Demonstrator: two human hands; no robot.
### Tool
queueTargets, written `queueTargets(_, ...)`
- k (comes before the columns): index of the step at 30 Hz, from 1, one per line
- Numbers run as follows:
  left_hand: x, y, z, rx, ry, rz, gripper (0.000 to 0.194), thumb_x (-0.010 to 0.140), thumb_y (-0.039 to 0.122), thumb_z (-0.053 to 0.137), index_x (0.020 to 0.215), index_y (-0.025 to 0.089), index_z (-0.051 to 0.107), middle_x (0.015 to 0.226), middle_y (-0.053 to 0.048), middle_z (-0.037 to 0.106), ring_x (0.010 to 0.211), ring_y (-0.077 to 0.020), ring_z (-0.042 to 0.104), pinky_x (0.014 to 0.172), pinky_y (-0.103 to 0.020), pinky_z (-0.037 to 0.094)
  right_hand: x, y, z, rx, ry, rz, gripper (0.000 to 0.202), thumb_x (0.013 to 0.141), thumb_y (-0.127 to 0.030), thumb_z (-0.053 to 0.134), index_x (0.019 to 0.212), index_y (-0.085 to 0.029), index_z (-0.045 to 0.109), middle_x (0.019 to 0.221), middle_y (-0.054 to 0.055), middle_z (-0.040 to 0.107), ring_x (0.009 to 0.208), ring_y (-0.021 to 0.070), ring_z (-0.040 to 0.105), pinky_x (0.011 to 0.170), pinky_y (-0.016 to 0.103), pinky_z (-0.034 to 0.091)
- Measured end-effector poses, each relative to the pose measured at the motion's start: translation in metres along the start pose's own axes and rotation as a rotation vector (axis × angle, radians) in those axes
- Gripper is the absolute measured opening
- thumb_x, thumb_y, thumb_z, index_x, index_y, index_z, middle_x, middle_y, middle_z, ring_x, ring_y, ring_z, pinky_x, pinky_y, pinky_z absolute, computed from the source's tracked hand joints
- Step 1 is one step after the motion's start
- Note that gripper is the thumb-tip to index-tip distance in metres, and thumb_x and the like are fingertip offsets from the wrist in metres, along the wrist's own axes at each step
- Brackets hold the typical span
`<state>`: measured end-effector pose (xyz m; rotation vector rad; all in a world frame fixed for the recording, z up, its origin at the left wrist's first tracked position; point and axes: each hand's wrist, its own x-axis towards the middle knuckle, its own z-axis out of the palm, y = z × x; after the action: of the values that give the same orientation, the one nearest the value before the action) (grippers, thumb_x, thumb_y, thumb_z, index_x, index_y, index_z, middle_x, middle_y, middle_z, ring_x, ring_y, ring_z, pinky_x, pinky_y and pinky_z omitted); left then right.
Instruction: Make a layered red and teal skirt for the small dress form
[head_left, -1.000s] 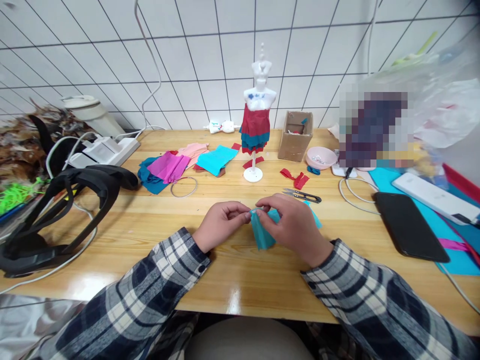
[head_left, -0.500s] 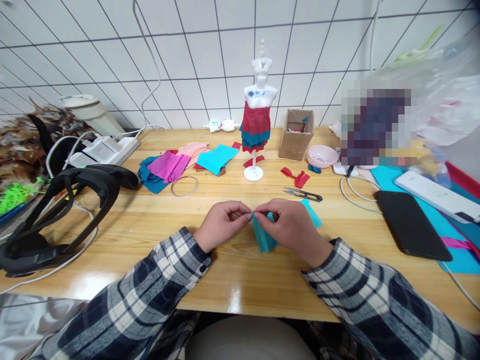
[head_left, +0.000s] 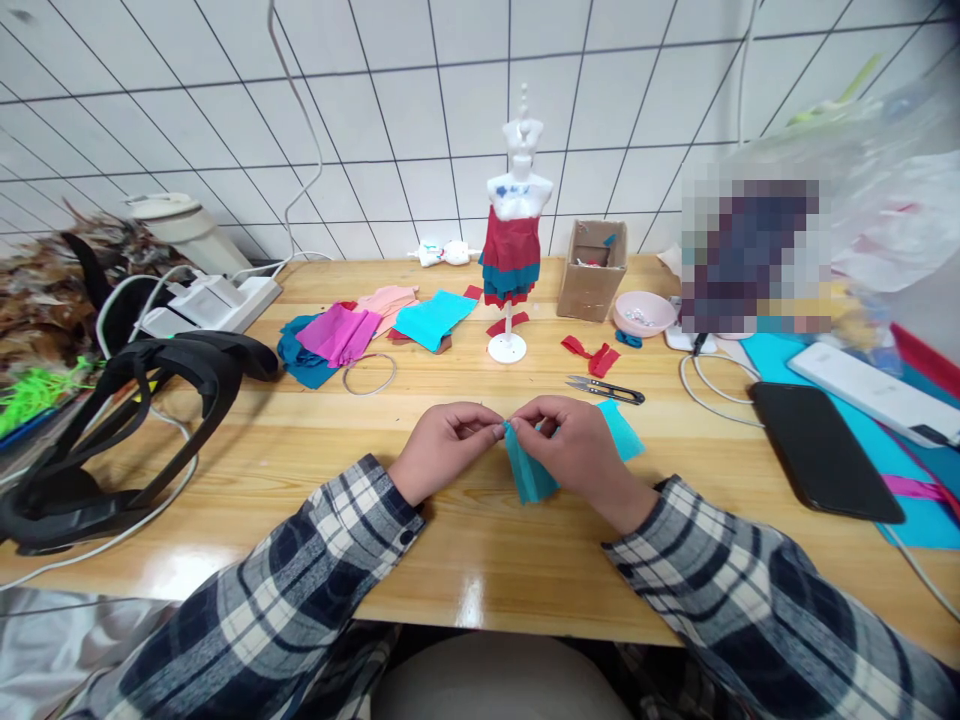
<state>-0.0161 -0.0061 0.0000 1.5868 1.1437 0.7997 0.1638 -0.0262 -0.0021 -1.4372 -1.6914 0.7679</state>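
A strip of turquoise crepe paper (head_left: 531, 478) hangs between my hands above the wooden table. My left hand (head_left: 448, 446) pinches its top left corner between thumb and forefinger. Close beside it, my right hand (head_left: 577, 445) grips the same upper edge, fingers closed, hiding part of the strip. Another turquoise piece (head_left: 621, 432) shows to the right, behind my right hand. Beyond my hands stands a small white dress form (head_left: 520, 195) wearing a layered red and blue skirt (head_left: 512, 250). Thread snips (head_left: 606, 389) lie behind my right hand.
Coloured paper pieces (head_left: 341, 333) and a thin ring (head_left: 370, 375) lie left of the stand. A cardboard box (head_left: 592, 272), a pink bowl (head_left: 645, 314) and red scraps (head_left: 600, 358) sit right. A black phone (head_left: 825, 450) lies far right; a black headset strap (head_left: 180, 400) is at left.
Both hands stay almost in place, still pinching the turquoise strip. My right hand has shifted very slightly left, and a little more of the turquoise piece behind it shows.
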Motion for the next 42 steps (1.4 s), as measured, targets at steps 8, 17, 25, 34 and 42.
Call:
queueTargets(8, 0.0000, 0.0019, -0.0016, -0.125, -0.032, -0.051, 0.026, 0.075, 0.040, 0.072, 0.080, 0.015, 0.074, 0.075, -0.004, 0.073, 0.068, -0.0140, 0.062, 0.067, -0.024, 0.051, -0.0007, -0.0018, 0.0036, 0.056, 0.060, 0.037, 0.016, 0.080, -0.030, 0.063, 0.072, -0.020, 0.071, 0.059, -0.003, 0.065, 0.050, 0.0095, 0.051, 0.048, 0.022, 0.036)
queueTargets(17, 0.0007, 0.0058, 0.0038, -0.230, 0.044, -0.187, 0.036, 0.065, 0.047, 0.080, 0.072, 0.013, 0.069, 0.063, 0.001, 0.063, 0.059, -0.0098, 0.053, 0.058, -0.022, 0.044, -0.0013, -0.0027, 0.0068, 0.014, 0.060, -0.066, 0.016, 0.084, -0.028, 0.062, 0.078, -0.021, 0.075, 0.075, 0.001, 0.074, 0.061, 0.0130, 0.061, 0.058, 0.025, 0.045)
queueTargets(25, 0.0008, 0.0010, 0.0002, -0.280, 0.073, -0.195, 0.034, 0.065, 0.044, 0.081, 0.077, 0.014, 0.069, 0.067, 0.000, 0.065, 0.060, -0.0097, 0.054, 0.059, -0.022, 0.043, -0.0015, -0.0003, 0.0058, 0.084, 0.009, -0.092, 0.019, 0.087, -0.027, 0.061, 0.092, -0.022, 0.078, 0.088, 0.003, 0.078, 0.072, 0.0160, 0.067, 0.065, 0.026, 0.052)
queueTargets(34, 0.0008, -0.0004, -0.0019, -0.279, 0.055, -0.193, 0.030, 0.066, 0.038, 0.079, 0.080, 0.013, 0.070, 0.069, -0.001, 0.066, 0.063, -0.0107, 0.055, 0.064, -0.024, 0.044, -0.0014, 0.0017, 0.0051, 0.039, -0.016, -0.110, 0.019, 0.087, -0.028, 0.061, 0.093, -0.023, 0.079, 0.085, 0.003, 0.078, 0.072, 0.0159, 0.067, 0.067, 0.027, 0.051)
queueTargets(42, 0.0011, -0.0010, -0.0026, -0.242, 0.068, -0.184, 0.025, 0.067, 0.036, 0.076, 0.078, 0.014, 0.070, 0.069, -0.001, 0.066, 0.062, -0.0110, 0.055, 0.063, -0.024, 0.044, -0.0015, 0.0019, 0.0046, 0.012, -0.027, -0.145, 0.018, 0.088, -0.028, 0.061, 0.094, -0.024, 0.078, 0.086, 0.002, 0.077, 0.074, 0.0158, 0.068, 0.067, 0.027, 0.050)
